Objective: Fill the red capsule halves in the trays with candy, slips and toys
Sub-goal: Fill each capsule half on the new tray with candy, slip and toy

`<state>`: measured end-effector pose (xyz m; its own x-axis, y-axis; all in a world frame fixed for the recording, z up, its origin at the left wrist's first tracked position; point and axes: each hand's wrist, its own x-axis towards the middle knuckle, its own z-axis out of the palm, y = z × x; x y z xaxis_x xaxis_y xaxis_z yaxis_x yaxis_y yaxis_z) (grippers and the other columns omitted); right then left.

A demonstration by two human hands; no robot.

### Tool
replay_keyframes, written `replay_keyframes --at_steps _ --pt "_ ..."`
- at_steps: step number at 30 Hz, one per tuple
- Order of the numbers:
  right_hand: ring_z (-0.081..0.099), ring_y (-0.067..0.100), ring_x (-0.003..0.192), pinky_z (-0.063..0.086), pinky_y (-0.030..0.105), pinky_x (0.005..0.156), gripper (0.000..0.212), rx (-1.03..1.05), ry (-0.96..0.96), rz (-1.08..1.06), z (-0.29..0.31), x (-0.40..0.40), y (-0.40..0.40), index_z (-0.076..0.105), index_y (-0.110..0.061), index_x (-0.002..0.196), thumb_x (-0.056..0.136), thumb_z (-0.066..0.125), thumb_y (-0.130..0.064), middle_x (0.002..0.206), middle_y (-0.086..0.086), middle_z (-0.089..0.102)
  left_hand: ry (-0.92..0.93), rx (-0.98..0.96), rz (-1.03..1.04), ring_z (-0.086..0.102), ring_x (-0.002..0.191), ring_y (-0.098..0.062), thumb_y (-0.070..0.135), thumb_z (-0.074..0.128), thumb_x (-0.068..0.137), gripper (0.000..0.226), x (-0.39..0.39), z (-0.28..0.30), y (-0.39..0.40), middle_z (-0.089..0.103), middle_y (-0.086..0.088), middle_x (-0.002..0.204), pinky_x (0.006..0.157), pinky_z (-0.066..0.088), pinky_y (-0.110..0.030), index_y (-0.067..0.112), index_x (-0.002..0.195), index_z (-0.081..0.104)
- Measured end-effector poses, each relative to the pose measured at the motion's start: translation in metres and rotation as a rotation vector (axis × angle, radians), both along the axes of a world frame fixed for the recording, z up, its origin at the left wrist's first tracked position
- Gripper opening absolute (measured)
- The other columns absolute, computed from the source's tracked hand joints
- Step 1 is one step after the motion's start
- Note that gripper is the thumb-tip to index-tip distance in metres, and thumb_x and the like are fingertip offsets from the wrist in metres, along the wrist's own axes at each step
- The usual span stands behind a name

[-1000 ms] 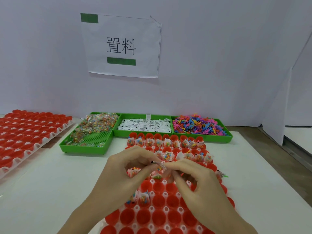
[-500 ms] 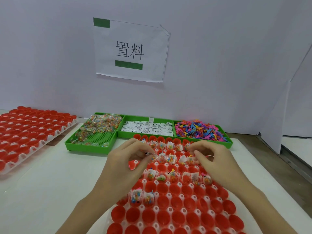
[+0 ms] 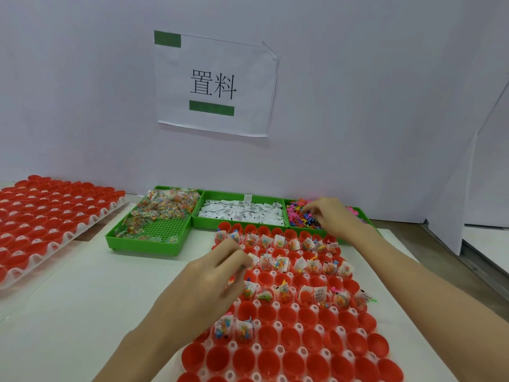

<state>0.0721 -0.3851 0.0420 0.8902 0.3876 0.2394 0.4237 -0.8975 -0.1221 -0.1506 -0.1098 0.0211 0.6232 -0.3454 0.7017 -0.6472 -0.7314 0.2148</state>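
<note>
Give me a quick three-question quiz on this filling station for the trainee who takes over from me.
1. Multiple choice: the right hand reaches into which green bin? A) candy bin B) paper slips bin C) toy bin
2. True or false: every red capsule half in the near tray already holds something.
3. Fill in: the sheet on the wall is fixed with strips of ____ tape.

Key
1. C: the hand is over the toy bin, rightmost of the three; the candy bin is leftmost, the paper slips bin in the middle.
2. False: the nearest rows are empty, and the left hand hovers over the tray's left part.
3. Green.
</note>
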Motion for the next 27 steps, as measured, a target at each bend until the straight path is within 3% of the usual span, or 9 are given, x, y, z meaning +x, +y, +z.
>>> replay_keyframes --at_steps 6,15,19,24,27 --pt "0.07 0.017 0.101 0.057 0.033 0.092 0.03 -0.103 0.008 0.041 -0.01 0.018 0.007 0.077 -0.017 0.115 0.091 0.069 -0.001 0.118 0.003 0.074 -0.02 0.034 0.026 0.061 0.075 -0.014 0.021 0.051 0.1 0.02 0.002 0.001 0.003 0.059 0.004 0.102 0.062 0.051 -0.028 0.013 0.101 0.069" --pt "0.07 0.018 0.098 0.057 0.036 0.093 0.018 -0.061 -0.048 0.019 -0.017 0.017 0.009 0.078 -0.015 0.108 0.093 0.069 -0.01 0.111 0.004 0.074 -0.037 0.051 0.048 0.059 0.075 -0.011 0.022 0.049 0.1 0.02 0.005 -0.002 0.005 0.058 0.005 0.102 0.062 0.049 -0.025 0.014 0.1 0.068" --pt "0.061 0.018 0.096 0.054 0.036 0.089 0.016 0.036 -0.111 0.001 -0.021 0.013 0.003 0.078 -0.016 0.108 0.096 0.068 -0.017 0.106 0.004 0.066 -0.046 0.048 0.055 0.056 0.074 -0.009 0.022 0.051 0.1 0.018 0.006 -0.003 0.005 0.057 0.006 0.103 0.062 0.047 -0.024 0.014 0.101 0.067" --pt "0.059 0.01 0.089 0.05 0.024 0.085 0.015 0.228 -0.163 -0.016 -0.023 0.009 -0.004 0.075 -0.011 0.108 0.097 0.065 -0.014 0.107 0.003 0.068 -0.066 0.054 0.046 0.056 0.076 -0.01 0.019 0.052 0.099 0.017 0.006 -0.005 0.004 0.059 0.003 0.103 0.064 0.047 -0.024 0.012 0.101 0.068" --pt "0.062 0.008 0.089 0.055 0.027 0.086 0.012 0.285 -0.149 -0.013 -0.022 0.002 -0.01 0.073 -0.014 0.107 0.096 0.068 -0.018 0.104 -0.001 0.069 -0.067 0.054 0.042 0.058 0.077 -0.01 0.02 0.051 0.1 0.019 0.005 -0.005 0.003 0.059 0.003 0.103 0.065 0.048 -0.024 0.012 0.101 0.069"
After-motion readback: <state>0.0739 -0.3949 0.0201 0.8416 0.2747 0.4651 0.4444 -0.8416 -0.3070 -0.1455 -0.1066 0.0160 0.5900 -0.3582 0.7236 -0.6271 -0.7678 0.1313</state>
